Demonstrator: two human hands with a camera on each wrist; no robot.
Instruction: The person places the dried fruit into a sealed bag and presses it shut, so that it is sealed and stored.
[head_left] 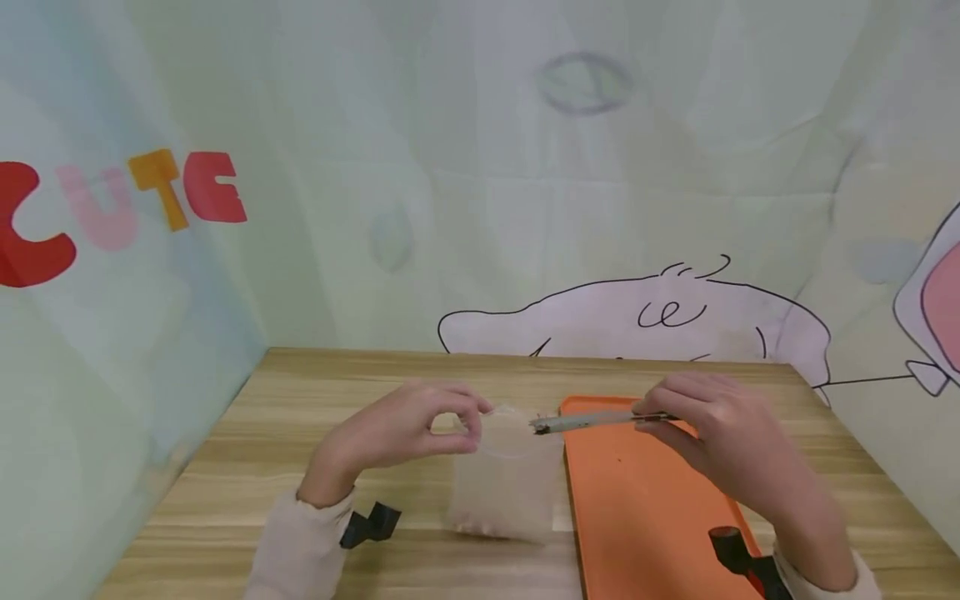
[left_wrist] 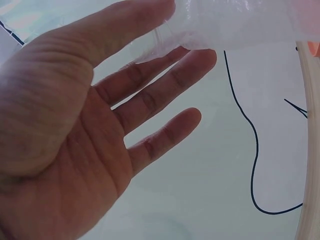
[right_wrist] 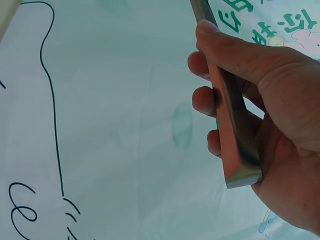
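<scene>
A translucent plastic bag (head_left: 504,492) stands over the middle of the table, its mouth held apart. My left hand (head_left: 408,425) pinches the rim of that bag on its left side between thumb and fingers. In the left wrist view, the bag's edge (left_wrist: 225,25) passes by the thumb, and the other fingers spread below. Metal tongs (head_left: 592,421) are gripped in my right hand (head_left: 720,425). They point left, with a small dark bit (head_left: 540,426) at their tips, close to the bag's mouth. The right wrist view shows the tongs' bent rear end (right_wrist: 235,145) against the palm.
An orange tray (head_left: 637,517) lies on the wooden table (head_left: 225,483), right of the bag and under the right hand. A printed curtain (head_left: 360,208) encloses the back and sides of the table. Black straps with camera mounts (head_left: 371,525) are on both wrists.
</scene>
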